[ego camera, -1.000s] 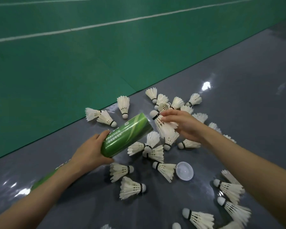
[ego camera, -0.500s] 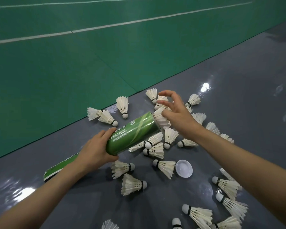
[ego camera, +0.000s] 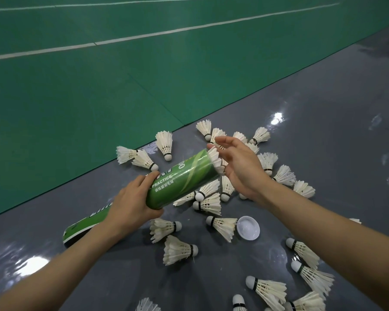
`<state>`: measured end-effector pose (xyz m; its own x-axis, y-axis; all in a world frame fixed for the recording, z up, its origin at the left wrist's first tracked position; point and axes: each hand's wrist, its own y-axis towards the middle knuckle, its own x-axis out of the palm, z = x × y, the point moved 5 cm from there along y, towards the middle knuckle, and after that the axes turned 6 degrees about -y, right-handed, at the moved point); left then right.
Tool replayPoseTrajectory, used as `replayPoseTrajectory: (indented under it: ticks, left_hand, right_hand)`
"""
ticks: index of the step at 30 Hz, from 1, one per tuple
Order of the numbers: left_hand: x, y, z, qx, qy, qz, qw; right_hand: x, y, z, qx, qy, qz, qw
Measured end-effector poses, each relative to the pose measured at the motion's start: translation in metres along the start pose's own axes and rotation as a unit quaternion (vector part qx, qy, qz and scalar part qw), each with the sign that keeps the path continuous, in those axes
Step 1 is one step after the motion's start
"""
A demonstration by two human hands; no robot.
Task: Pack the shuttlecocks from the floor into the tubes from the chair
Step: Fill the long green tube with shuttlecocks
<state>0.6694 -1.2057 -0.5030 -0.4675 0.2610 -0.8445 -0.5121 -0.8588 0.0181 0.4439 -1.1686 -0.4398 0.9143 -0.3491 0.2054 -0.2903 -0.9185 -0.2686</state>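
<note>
My left hand [ego camera: 130, 203] grips a green shuttlecock tube [ego camera: 182, 178] near its lower end, holding it tilted above the grey floor with the mouth up and to the right. A white feather shuttlecock [ego camera: 215, 159] sticks out of that mouth, feathers outward. My right hand [ego camera: 238, 164] is at the mouth with fingers spread and its palm against the feathers. Several white shuttlecocks [ego camera: 180, 250] lie scattered on the floor beneath and around both hands.
A second green tube [ego camera: 85, 223] lies flat on the floor behind my left wrist. A white tube cap [ego camera: 248, 227] lies open side up among the shuttlecocks. The green court mat [ego camera: 99, 97] borders the grey floor at the left and back.
My right hand carried a shuttlecock from the pile to the tube's mouth and pushed it in, then opened. The tube rose and tilted slightly.
</note>
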Motion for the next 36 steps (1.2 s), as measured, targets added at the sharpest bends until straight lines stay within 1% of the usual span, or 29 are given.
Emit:
replayPoseTrajectory:
  ticks: [1, 2, 3, 4, 5, 6, 7, 8, 9, 10, 11, 13, 14, 16, 18, 20, 22, 25, 26, 27, 29, 31, 33, 34, 35, 36]
  left_hand:
    - [0.000, 0.000, 0.001, 0.003, 0.005, 0.003, 1.000]
    - [0.000, 0.000, 0.001, 0.006, 0.010, 0.005, 1.000]
    - [-0.001, -0.001, 0.001, 0.008, 0.014, 0.008, 1.000]
    - [-0.001, -0.001, 0.001, 0.009, 0.015, 0.013, 1.000]
    - [-0.002, -0.001, 0.000, 0.008, 0.014, 0.019, 1.000]
    - [-0.004, -0.001, -0.001, 0.005, 0.010, 0.026, 1.000]
    - [-0.005, -0.001, -0.001, 0.002, 0.004, 0.034, 0.999]
    - [-0.006, -0.001, -0.001, 0.000, -0.004, 0.040, 0.999]
    - [-0.007, -0.001, 0.000, -0.002, -0.010, 0.044, 0.999]
    - [-0.008, -0.001, 0.001, -0.002, -0.012, 0.045, 0.999]
    - [-0.008, -0.001, 0.001, 0.001, -0.010, 0.045, 0.999]
    - [-0.009, -0.002, 0.002, 0.008, -0.006, 0.053, 0.999]
    - [-0.011, -0.002, 0.002, 0.012, -0.008, 0.059, 0.998]
    - [-0.010, -0.003, 0.005, 0.041, 0.008, 0.065, 0.997]
    - [-0.009, -0.003, 0.010, 0.088, 0.041, 0.078, 0.992]
    - [-0.010, -0.003, 0.013, 0.108, 0.054, 0.089, 0.989]
    - [-0.012, -0.001, 0.014, 0.114, 0.059, 0.096, 0.987]
    - [-0.008, -0.001, 0.015, 0.113, 0.062, 0.077, 0.989]
    - [-0.006, -0.001, 0.016, 0.107, 0.061, 0.069, 0.990]
    - [-0.004, -0.002, 0.016, 0.100, 0.060, 0.063, 0.991]
    - [-0.001, -0.001, 0.019, 0.083, 0.058, 0.047, 0.994]
    - [0.004, 0.003, 0.026, 0.063, 0.051, 0.018, 0.997]
    - [0.011, 0.006, 0.031, 0.045, 0.051, -0.010, 0.998]
    - [0.014, 0.007, 0.031, 0.034, 0.054, -0.020, 0.998]
    - [0.016, 0.007, 0.029, 0.024, 0.060, -0.029, 0.998]
    - [0.019, 0.006, 0.028, 0.015, 0.072, -0.038, 0.997]
  right_hand:
    - [0.000, 0.000, 0.000, -0.014, -0.034, -0.015, 0.999]
    - [-0.001, -0.002, -0.001, -0.037, -0.099, -0.024, 0.994]
    - [-0.002, -0.004, -0.002, -0.066, -0.179, -0.021, 0.981]
    - [-0.004, -0.006, -0.005, -0.097, -0.257, 0.004, 0.962]
    - [-0.008, -0.007, -0.008, -0.128, -0.323, 0.049, 0.936]
    - [-0.011, -0.008, -0.011, -0.153, -0.359, 0.089, 0.916]
    - [-0.013, -0.010, -0.013, -0.166, -0.359, 0.107, 0.912]
    - [-0.012, -0.011, -0.013, -0.159, -0.335, 0.095, 0.924]
    - [-0.010, -0.012, -0.011, -0.140, -0.325, 0.067, 0.933]
    - [-0.007, -0.014, -0.010, -0.128, -0.339, 0.036, 0.931]
    - [-0.006, -0.016, -0.007, -0.110, -0.351, -0.008, 0.930]
    - [0.000, -0.023, -0.003, -0.078, -0.346, -0.123, 0.927]
    - [0.002, -0.026, -0.002, -0.068, -0.346, -0.174, 0.919]
    - [0.002, -0.030, 0.001, -0.046, -0.367, -0.231, 0.900]
    - [0.003, -0.034, 0.000, -0.027, -0.383, -0.262, 0.885]
    - [0.005, -0.038, -0.002, -0.016, -0.386, -0.287, 0.876]
    - [0.005, -0.039, -0.003, 0.004, -0.393, -0.312, 0.865]
    - [0.000, -0.034, 0.001, 0.038, -0.412, -0.320, 0.852]
    - [-0.002, -0.033, 0.004, 0.048, -0.408, -0.325, 0.852]
    - [-0.004, -0.032, 0.008, 0.065, -0.390, -0.326, 0.859]
    - [-0.009, -0.033, 0.015, 0.091, -0.329, -0.302, 0.890]
    - [-0.018, -0.031, 0.018, 0.078, -0.264, -0.227, 0.934]
    - [-0.036, -0.025, 0.020, 0.047, -0.185, -0.113, 0.975]
    - [-0.050, -0.022, 0.022, 0.034, -0.145, -0.042, 0.988]
    - [-0.065, -0.021, 0.026, 0.027, -0.126, 0.023, 0.991]
    - [-0.084, -0.019, 0.035, 0.025, -0.141, 0.075, 0.987]
